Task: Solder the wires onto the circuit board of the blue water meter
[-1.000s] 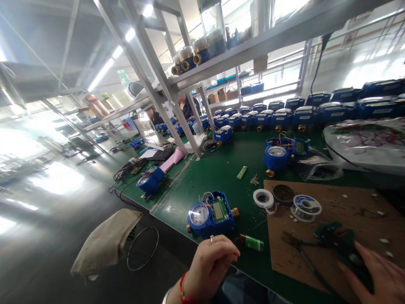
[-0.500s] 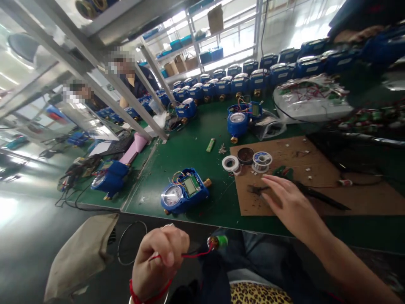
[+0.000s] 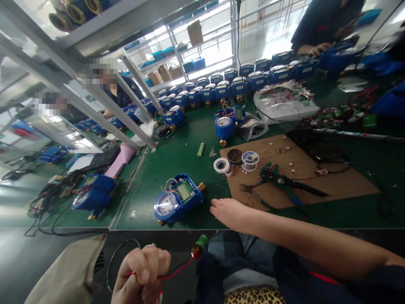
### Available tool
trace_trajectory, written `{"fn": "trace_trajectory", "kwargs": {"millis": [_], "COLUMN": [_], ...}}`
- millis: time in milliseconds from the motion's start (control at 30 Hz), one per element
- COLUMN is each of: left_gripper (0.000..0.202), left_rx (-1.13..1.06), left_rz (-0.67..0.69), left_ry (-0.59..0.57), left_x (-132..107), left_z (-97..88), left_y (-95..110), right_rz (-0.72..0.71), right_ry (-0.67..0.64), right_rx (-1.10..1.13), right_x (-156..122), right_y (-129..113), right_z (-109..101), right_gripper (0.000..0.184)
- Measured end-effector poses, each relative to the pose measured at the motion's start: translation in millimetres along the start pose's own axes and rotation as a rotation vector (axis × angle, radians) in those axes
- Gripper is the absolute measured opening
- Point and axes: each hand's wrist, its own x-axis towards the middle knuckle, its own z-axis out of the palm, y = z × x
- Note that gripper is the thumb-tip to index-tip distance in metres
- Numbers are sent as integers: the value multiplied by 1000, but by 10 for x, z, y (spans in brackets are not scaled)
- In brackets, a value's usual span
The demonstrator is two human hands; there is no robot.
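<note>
text: none can be read | blue meter [image 3: 177, 203]: its round dial and small screen are too tiny and blurry | boxes on shelf [image 3: 194, 31]: no clear words

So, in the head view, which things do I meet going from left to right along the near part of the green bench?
Blue meter at the left edge → open blue meter → right hand → pliers on the cardboard.

A brown cardboard sheet [image 3: 332, 177] lies on the green table [image 3: 177, 160]. On it sit a roll of white tape [image 3: 222, 165], a solder spool [image 3: 250, 160] and pliers [image 3: 278, 179]. A row of blue meters [image 3: 221, 88] stands at the back, beside a plastic bag of wires [image 3: 284, 103]. A green lighter [image 3: 201, 149] lies near the sheet.
</note>
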Motion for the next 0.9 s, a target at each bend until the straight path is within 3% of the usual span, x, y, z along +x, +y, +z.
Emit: {"fn": "trace_trajectory", "kwargs": {"millis": [300,533,667,767,900], "left_gripper": [16,17,16,15,16], "left_rx": [-138,-210,-264,-268,-268], "left_rz": [-99,-115,-106,-85,-86], "left_ry": [50,59,76,89,89], "left_x": [66,32,24,41,39], "left_z": [-14,-68,-123,-158,-152], "left_y": [-169,-160,-197,-224,-237], "right_rz": [-9,-19,-74,-7,91], "right_ry": [-97,-130,21,188,264], "right_rx": [-169,-249,-177,-50,-80], "right_x": [-293,-376,-412,-418,-496], "right_y": [-65,101,237,392,654], "right_z": [-86,-157,-89,-15,9], "right_gripper": [19,18,11,16,17]}}
